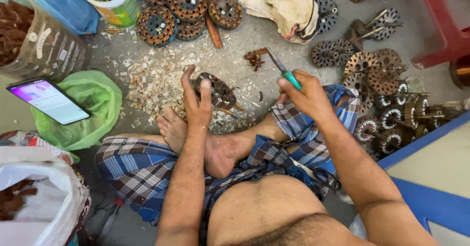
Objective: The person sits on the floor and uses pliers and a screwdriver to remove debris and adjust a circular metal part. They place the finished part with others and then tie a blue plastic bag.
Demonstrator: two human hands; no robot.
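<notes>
My left hand point(197, 99) grips a round, rusty slotted motor core point(219, 92) and holds it down on the grey floor by my bare foot point(172, 128). My right hand point(307, 93) is shut on a green-handled metal tool point(284, 70), raised to the right of the core and apart from it, with the metal end pointing up and left. A scatter of pale chips point(155, 82) lies on the floor left of the core. A small clump of reddish copper wire point(254, 58) sits just beyond it.
Stacked wound cores point(186, 9) lie at the top. Several stripped rotors point(377, 79) are heaped at right. A phone point(49, 100) rests on a green bag point(95, 104). A cloth point(284, 6), a tub point(110, 1), a jar of copper point(34, 35) and a white sack point(39, 197) surround me.
</notes>
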